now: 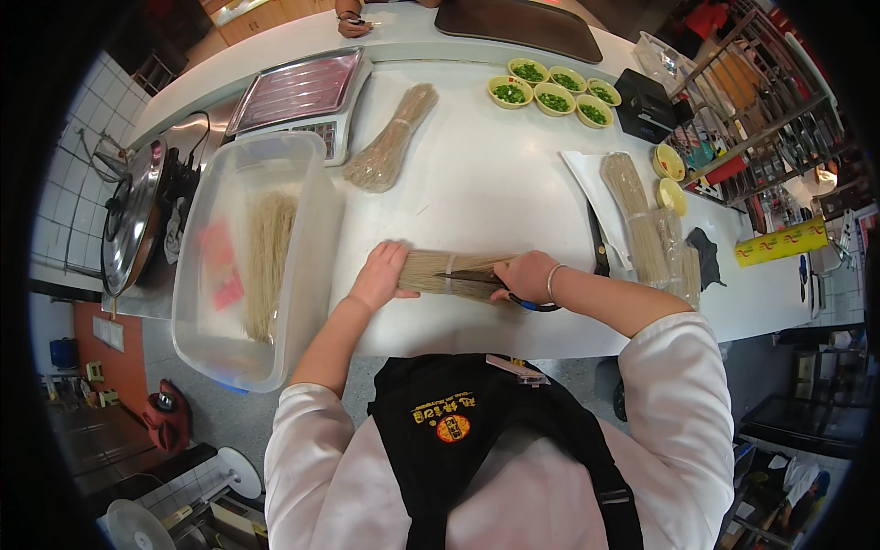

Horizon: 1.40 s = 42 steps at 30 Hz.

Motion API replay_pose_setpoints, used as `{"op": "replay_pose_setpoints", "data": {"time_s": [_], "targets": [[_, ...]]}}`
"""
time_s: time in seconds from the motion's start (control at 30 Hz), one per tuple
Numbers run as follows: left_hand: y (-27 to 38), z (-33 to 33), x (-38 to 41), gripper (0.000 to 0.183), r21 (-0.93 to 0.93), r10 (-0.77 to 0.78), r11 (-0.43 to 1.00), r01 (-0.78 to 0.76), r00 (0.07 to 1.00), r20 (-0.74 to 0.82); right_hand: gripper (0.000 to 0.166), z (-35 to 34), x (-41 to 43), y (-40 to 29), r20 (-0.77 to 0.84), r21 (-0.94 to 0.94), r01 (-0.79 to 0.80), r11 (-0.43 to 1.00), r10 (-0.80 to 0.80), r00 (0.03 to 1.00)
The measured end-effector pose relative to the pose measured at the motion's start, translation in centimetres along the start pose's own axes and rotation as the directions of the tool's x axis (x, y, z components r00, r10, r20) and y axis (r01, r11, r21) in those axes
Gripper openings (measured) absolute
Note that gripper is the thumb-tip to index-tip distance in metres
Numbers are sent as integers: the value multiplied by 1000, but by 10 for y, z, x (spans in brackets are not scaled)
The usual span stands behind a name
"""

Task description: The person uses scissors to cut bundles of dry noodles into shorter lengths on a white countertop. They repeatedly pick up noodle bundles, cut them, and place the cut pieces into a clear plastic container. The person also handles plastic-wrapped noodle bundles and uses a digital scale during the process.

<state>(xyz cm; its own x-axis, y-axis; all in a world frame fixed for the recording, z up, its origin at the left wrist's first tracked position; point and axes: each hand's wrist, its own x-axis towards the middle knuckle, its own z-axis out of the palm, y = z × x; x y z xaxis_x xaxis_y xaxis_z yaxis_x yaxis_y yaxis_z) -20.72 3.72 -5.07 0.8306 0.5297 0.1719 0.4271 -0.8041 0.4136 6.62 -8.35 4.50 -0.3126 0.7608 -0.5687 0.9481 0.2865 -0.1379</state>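
A bundle of dried thin noodles (421,273) lies crosswise on the white counter in front of me, held together by a pale band (450,265). My left hand (382,272) grips its left end. In my right hand (528,276) is a pair of scissors (474,278) with dark blades and a blue-and-black handle. The blades lie along the bundle and reach the band; whether the band is cut I cannot tell. My right fingers hide part of the bundle's right end.
A translucent plastic tub (317,148) at left holds loose noodles (268,268) and a pink packet. Beyond are a scale (302,93), a wrapped noodle bundle (395,141) and bowls of chopped greens (510,93). At right lie more bundles (629,189) and a black-handled knife (602,260). Another person's hand (353,27) rests far back.
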Motion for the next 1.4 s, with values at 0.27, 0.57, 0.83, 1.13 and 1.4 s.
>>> {"op": "replay_pose_setpoints", "data": {"time_s": [0.27, 0.57, 0.83, 1.13, 1.4], "targets": [[-3, 1, 0, 83, 39, 5, 999, -6, 1000, 22, 53, 9, 4, 8, -55, -39, 11, 999, -13, 998], [-5, 7, -2, 83, 32, 33, 999, -32, 999, -28, 54, 2, -3, -14, -110, -22, 3, 1000, -5, 994], [-7, 6, -2, 84, 12, 42, 999, -41, 999, -31, 53, 5, 6, -5, -38, 16, -1, 1000, 2, 999], [-4, 0, -1, 86, 35, 25, 999, -24, 1000, -14, 57, -11, -22, -17, -66, -4, -79, 997, 78, 995], [28, -26, 2, 93, 240, -130, 965, 108, 988, 78, 47, 100, -141, 10, -576, 378, -143, 914, 354, 737]]}}
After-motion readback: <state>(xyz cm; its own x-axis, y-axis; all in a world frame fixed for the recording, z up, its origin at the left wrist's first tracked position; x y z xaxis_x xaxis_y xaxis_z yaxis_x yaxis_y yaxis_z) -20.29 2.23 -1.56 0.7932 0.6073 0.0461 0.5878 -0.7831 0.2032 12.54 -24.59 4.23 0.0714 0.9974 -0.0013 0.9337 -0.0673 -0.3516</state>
